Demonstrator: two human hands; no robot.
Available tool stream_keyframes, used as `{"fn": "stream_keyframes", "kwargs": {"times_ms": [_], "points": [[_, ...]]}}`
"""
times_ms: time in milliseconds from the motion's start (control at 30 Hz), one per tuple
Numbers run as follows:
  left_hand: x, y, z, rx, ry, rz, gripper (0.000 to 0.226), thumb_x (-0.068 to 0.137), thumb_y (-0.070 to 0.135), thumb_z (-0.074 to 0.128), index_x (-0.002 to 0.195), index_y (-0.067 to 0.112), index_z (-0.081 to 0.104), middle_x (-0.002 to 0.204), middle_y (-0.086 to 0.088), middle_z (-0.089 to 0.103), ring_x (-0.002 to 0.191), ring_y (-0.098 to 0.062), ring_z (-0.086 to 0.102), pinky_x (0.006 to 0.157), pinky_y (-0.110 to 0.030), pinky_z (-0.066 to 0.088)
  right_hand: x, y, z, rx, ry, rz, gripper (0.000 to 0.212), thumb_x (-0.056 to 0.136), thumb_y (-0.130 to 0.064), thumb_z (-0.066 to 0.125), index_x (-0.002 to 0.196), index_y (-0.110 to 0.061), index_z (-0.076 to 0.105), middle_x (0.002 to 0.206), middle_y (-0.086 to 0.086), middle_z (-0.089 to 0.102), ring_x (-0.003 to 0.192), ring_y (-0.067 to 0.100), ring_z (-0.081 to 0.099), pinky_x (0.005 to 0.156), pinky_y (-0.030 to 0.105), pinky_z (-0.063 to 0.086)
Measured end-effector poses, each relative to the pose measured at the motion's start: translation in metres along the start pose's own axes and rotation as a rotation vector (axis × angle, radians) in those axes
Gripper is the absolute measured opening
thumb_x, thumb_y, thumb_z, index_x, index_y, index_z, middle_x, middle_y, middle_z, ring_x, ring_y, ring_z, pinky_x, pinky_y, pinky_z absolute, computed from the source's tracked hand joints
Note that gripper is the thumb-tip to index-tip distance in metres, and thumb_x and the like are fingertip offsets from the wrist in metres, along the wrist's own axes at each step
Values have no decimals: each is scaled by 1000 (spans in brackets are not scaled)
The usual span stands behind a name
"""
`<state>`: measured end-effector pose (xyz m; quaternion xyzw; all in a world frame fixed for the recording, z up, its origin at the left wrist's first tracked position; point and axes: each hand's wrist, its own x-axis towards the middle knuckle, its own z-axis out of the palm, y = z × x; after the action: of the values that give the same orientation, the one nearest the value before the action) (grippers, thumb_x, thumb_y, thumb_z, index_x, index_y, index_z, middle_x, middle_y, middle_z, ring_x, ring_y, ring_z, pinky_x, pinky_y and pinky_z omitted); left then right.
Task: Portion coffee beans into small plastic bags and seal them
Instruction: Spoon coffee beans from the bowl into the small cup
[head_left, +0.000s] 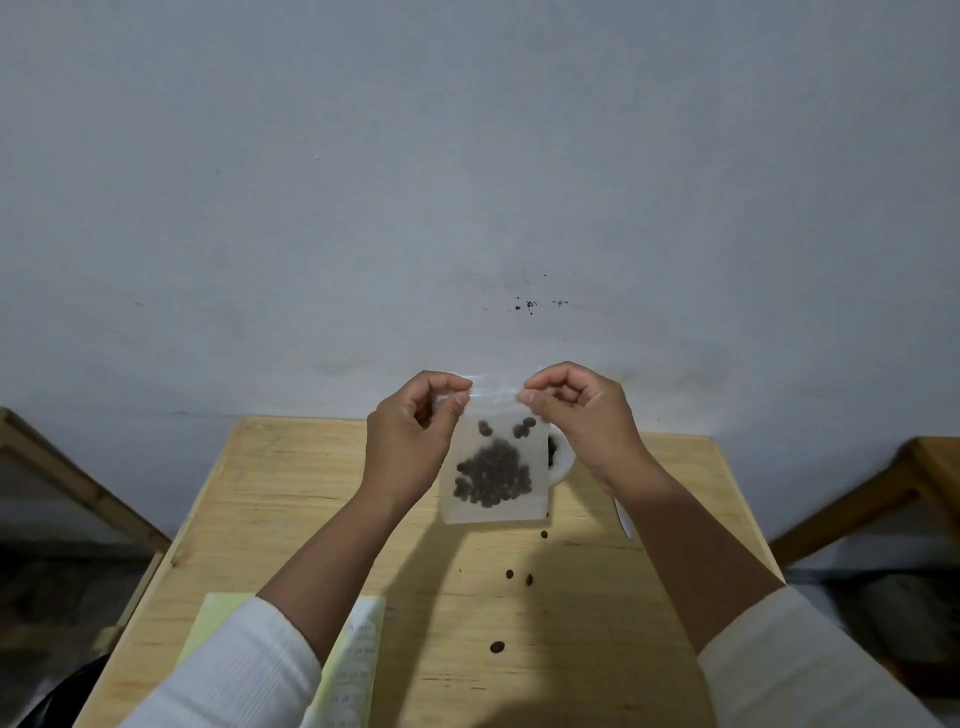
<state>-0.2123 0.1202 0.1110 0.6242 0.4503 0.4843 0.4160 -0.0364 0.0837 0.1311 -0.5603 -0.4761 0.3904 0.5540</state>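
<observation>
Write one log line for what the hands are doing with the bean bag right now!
step: sealing | left hand: pinches bag top | right hand: pinches bag top | bag: held upright above table, beans inside | loose beans: on table

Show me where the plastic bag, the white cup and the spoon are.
plastic bag (493, 470): head view, middle of its front.
white cup (563, 467): head view, its right rim.
spoon (625, 519): head view, white handle.

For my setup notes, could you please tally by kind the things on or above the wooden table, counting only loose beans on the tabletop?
Small clear plastic bag holding coffee beans: 1
White ceramic cup: 1
White spoon: 1
Yellow paper sheet: 1
Loose dark coffee beans on the tabletop: 4 clearly
Total: 8
</observation>
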Motion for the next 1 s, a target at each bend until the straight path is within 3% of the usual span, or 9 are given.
{"fn": "stream_keyframes", "kwargs": {"times_ms": [167, 367, 500, 600, 700, 767, 833, 900, 1000], "points": [[-4, -1, 2, 57, -55, -16, 6, 84, 24, 69, 84, 30, 68, 59, 17, 58, 52, -3, 40, 53, -13, 37, -3, 8, 6, -79, -55, 33, 8, 78, -15, 74, 76, -22, 70, 74, 7, 58, 67, 21, 50, 67, 32, 48], [-12, -2, 7, 47, -66, -29, 7, 80, 22, 73, 79, 24, 66, 58, 26, 57, 48, 2, 43, 52, -7, 32, -10, 11, 16, -85, -68, 83, 5, 76, -17, 75, 75, -19, 71, 80, -7, 69, 80, 11, 63, 76, 36, 52], [-17, -4, 10, 101, -36, -46, 6, 81, 22, 72, 79, 22, 66, 50, 25, 54, 43, -2, 39, 47, -7, 30, -14, 15, 25, -116, -6, 93, 5, 76, -16, 76, 75, -18, 71, 77, -9, 69, 73, 0, 61, 70, 24, 51], [-16, -4, 8, 105, -27, -65, 6, 81, 21, 72, 79, 24, 67, 52, 25, 55, 44, 0, 41, 48, -7, 32, -16, 16, 28, -52, -5, 130, 6, 78, -15, 74, 76, -20, 70, 81, -6, 67, 70, 7, 60, 62, 23, 51], [-13, -11, -1, 64, 71, -135, 7, 81, 23, 71, 78, 28, 67, 65, 18, 62, 56, -1, 48, 59, -17, 43, -19, 20, 29, -13, -99, 202, 12, 80, -16, 72, 85, -27, 71, 80, -1, 67, 70, 17, 62, 72, 36, 55], [-10, -19, -9, 35, 115, -195, 5, 81, 26, 71, 79, 29, 68, 73, 14, 64, 69, -11, 56, 69, -28, 49, -23, 26, 32, -15, -137, 209, 17, 79, -12, 72, 88, -27, 71, 76, -7, 68, 72, 14, 63, 74, 33, 55], [-11, -25, -15, 26, 59, -225, 5, 81, 27, 71, 84, 30, 68, 82, 13, 66, 84, -16, 63, 80, -34, 52, -28, 32, 38, -26, -91, 203, 17, 79, -8, 72, 86, -23, 71, 70, -14, 66, 68, 7, 59, 71, 24, 50], [-16, -31, -20, 24, -27, -241, 14, 81, 26, 72, 92, 32, 67, 94, 12, 67, 98, -15, 62, 88, -39, 52, -33, 35, 45, 4, -8, 223, 16, 79, -5, 72, 86, -19, 70, 73, -7, 68, 71, 8, 61, 73, 22, 50], [-23, -35, -26, 40, -108, -247, 27, 80, 21, 73, 99, 37, 64, 99, 12, 61, 104, -17, 61, 89, -36, 52, -39, 40, 54, 60, 72, 247, 15, 79, -5, 71, 87, -17, 70, 78, -2, 69, 74, 8, 63, 73, 20, 51]]}}
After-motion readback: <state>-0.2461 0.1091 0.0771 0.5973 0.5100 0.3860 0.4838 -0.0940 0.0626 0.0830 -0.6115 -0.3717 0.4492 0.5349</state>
